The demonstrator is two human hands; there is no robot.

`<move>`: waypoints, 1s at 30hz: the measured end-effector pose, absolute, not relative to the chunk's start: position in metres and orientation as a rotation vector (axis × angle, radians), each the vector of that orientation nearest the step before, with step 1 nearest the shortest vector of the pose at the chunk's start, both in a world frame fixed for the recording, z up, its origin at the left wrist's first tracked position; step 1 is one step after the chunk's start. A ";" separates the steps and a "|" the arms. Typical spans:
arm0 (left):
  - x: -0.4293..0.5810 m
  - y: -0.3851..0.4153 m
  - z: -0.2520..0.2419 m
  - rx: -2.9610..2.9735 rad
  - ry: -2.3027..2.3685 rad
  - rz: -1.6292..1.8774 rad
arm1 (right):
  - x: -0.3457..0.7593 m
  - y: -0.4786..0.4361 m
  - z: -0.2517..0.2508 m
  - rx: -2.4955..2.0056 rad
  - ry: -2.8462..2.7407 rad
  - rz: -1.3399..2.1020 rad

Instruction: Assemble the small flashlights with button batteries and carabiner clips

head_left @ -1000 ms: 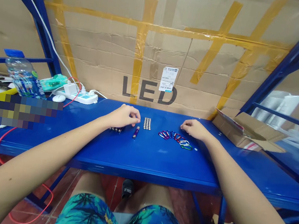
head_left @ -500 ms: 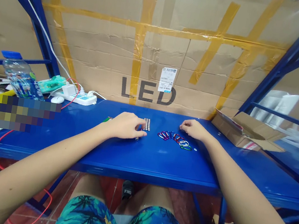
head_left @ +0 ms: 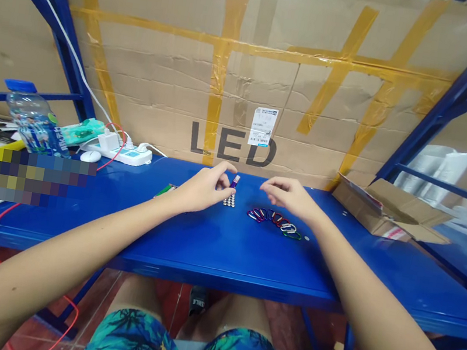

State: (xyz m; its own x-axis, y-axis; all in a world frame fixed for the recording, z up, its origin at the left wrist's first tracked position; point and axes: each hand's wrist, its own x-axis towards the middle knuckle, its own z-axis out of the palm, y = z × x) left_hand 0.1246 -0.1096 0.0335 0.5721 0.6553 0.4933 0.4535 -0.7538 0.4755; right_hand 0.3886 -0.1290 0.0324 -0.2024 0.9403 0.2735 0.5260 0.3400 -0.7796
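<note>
My left hand (head_left: 207, 186) is raised a little above the blue table (head_left: 222, 244) and pinches a small purple cylinder (head_left: 235, 181), like a tiny flashlight, by its lower end. My right hand (head_left: 290, 194) hovers just to the right of it with its fingers loosely apart and nothing in them. Below the purple cylinder lies a block of small silver button cells (head_left: 229, 200). A row of coloured carabiners (head_left: 276, 219) lies under my right hand. More small cylinders, one green (head_left: 166, 190), lie left of my left hand.
A water bottle (head_left: 33, 119), a white power strip (head_left: 124, 152) with plugs and red and white cables sit at the back left. An open cardboard box (head_left: 382, 210) stands at the back right. A taped cardboard wall marked LED (head_left: 232, 144) closes the back.
My left hand picked the purple cylinder up off the table and lifted it toward the middle. My right hand rose from the carabiners and moved left toward it.
</note>
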 end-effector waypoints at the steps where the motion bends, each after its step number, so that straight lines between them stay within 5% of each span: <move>1: 0.128 -0.108 0.032 2.505 0.864 1.018 | 0.376 -0.132 0.034 -1.232 -1.895 0.761; 11: 0.148 -0.078 0.033 2.696 0.696 1.228 | 0.330 -0.106 0.046 -1.160 -2.047 0.475; 21: 0.116 -0.103 0.019 3.060 0.709 0.591 | 0.358 -0.102 0.029 -1.424 -2.146 0.121; 30: 0.135 -0.109 0.006 3.134 0.776 0.532 | 0.354 -0.111 0.030 -1.423 -2.251 0.120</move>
